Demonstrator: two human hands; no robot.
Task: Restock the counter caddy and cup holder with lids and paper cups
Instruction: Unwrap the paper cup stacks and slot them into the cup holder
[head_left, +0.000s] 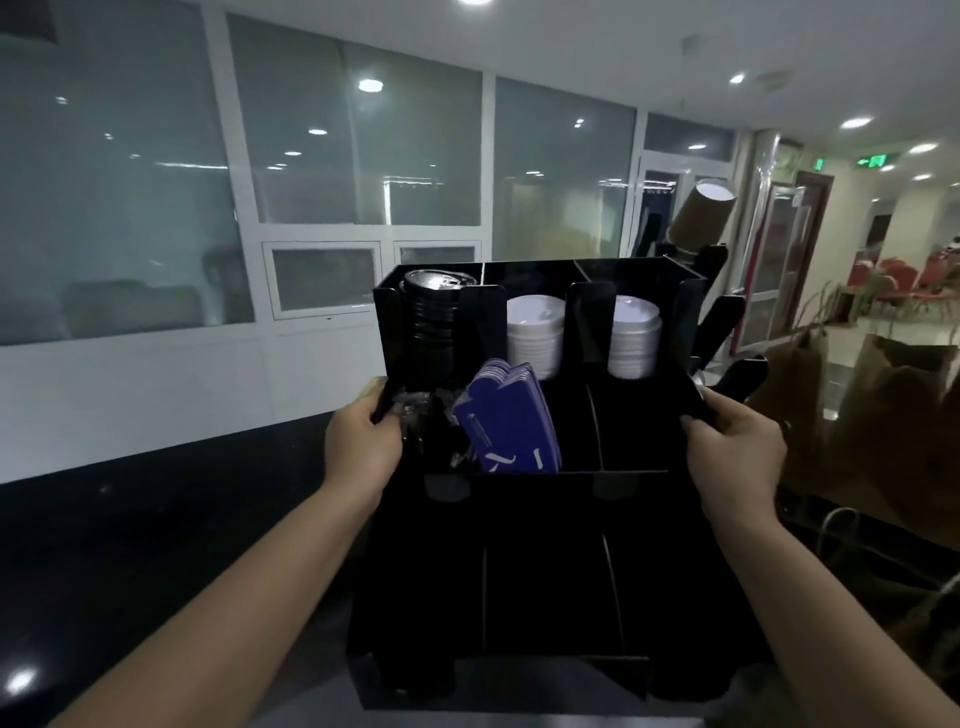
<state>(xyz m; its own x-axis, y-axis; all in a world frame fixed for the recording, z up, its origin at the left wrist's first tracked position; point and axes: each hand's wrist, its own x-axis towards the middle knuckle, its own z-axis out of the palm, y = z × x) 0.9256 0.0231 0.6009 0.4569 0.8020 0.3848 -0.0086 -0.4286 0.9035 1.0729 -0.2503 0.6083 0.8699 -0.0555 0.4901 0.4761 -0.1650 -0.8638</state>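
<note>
1. Head view: a black caddy (545, 519) sits on the dark glossy table (130, 545), centred in front of the person.
2. Left hand (363, 441) grips the caddy's left side wall; fingers are curled over the edge, thumb on the outer face.
3. Right hand (735, 441) grips the right side wall the same way, fingers curled round the edge.
4. Rear row of the caddy has three upright slots. The left slot holds a stack of black lids (434, 332), reaching to the slot's top.
5. The middle slot holds a stack of white lids (535, 332); the right slot holds a second white lid stack (634, 332). Both stand lower than the black stack.
6. The middle tier, left side, holds a bundle of blue cup sleeves (511, 421) leaning to the left, just beside the left hand. Clear-wrapped items (415, 415) lie to their left; contents cannot be told.
7. Remaining middle and front compartments look dark; contents cannot be told.
8. Behind the caddy's right rear corner stands a black cup holder (727, 332) with angled arms. One brown paper cup (698, 213) sits tilted on its top, open mouth up and to the right.
9. Brown paper bags (883, 405) stand on the table to the right, near the right hand.
</note>
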